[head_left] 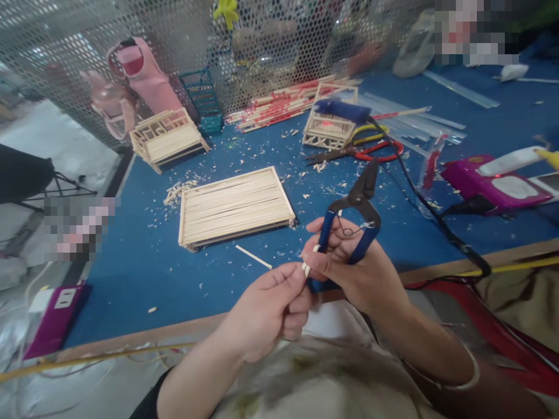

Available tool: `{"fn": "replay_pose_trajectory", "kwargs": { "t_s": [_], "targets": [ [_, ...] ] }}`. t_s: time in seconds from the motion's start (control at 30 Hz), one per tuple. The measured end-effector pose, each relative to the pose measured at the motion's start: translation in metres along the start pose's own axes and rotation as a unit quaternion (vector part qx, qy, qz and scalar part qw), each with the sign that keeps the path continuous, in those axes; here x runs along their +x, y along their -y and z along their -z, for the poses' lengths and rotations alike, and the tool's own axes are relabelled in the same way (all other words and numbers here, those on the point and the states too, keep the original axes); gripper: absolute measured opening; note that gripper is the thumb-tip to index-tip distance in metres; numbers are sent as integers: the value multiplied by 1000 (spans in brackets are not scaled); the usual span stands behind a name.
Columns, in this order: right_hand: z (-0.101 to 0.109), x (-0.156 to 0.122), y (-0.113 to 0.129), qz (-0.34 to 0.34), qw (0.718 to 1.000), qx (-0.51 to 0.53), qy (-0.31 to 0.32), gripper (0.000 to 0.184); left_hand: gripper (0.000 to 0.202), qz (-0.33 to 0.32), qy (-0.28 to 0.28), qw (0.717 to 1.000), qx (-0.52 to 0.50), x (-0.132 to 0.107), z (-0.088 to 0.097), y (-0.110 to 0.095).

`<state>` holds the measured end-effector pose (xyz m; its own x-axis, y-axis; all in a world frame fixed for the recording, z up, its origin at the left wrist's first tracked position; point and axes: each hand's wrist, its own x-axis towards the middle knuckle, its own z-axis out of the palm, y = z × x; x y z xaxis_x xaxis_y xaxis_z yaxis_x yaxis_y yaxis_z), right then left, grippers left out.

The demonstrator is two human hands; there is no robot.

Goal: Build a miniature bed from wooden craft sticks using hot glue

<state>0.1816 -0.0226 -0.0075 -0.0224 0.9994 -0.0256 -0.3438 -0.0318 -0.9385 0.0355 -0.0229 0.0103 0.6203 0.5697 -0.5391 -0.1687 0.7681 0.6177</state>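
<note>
Between thumb and fingers, my left hand (277,305) pinches some short pale wooden sticks (306,269). My right hand (349,262) touches the upper part of the same sticks with its thumb and fingers. Cradled in that right hand are blue-handled cutting pliers (358,195), jaws pointing up and away, a spring between the handles. Beyond my hands lies a flat rectangular panel of wooden sticks (236,203) with a raised edge. A single loose stick (253,256) rests on the blue table just left of my fingers.
Two small stick-built models (172,142) (327,125) stand farther back. Red-and-pale sticks (283,105) are piled by the mesh screen (174,35). Red-and-yellow-handled pliers (358,152), a purple device (489,183) and a black cable (419,186) lie to the right. Wood scraps litter the table (144,262).
</note>
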Motion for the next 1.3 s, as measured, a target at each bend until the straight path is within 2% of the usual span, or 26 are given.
{"fn": "replay_pose_trajectory", "kwargs": {
  "t_s": [0.23,0.33,0.43,0.5,0.63,0.77,1.0,1.13,1.3],
  "targets": [
    [8,-2,-2,0,997,-43,66,32,26,11,0,1000,-29,-2,-2,3],
    [8,-3,1,20,995,-62,72,28,23,-19,2,1000,7,-3,2,4],
    [6,-4,4,24,996,-48,75,29,27,-49,31,993,105,-4,8,2],
    [5,-4,4,19,996,-38,74,30,31,-42,64,986,148,-4,13,0],
    [3,-3,0,15,997,-34,63,32,34,-29,97,985,136,-3,19,-3],
    [1,-2,-2,24,997,-43,51,30,35,-42,81,984,153,-2,17,-3],
    [0,-4,0,38,995,-79,57,27,40,-49,53,966,249,-8,15,-6],
    [-2,-4,0,40,994,-79,70,27,42,-54,48,966,249,-8,16,-5],
    [-4,-5,-3,7,996,-61,69,29,43,-51,38,972,226,-5,15,-3]
  ]
}}
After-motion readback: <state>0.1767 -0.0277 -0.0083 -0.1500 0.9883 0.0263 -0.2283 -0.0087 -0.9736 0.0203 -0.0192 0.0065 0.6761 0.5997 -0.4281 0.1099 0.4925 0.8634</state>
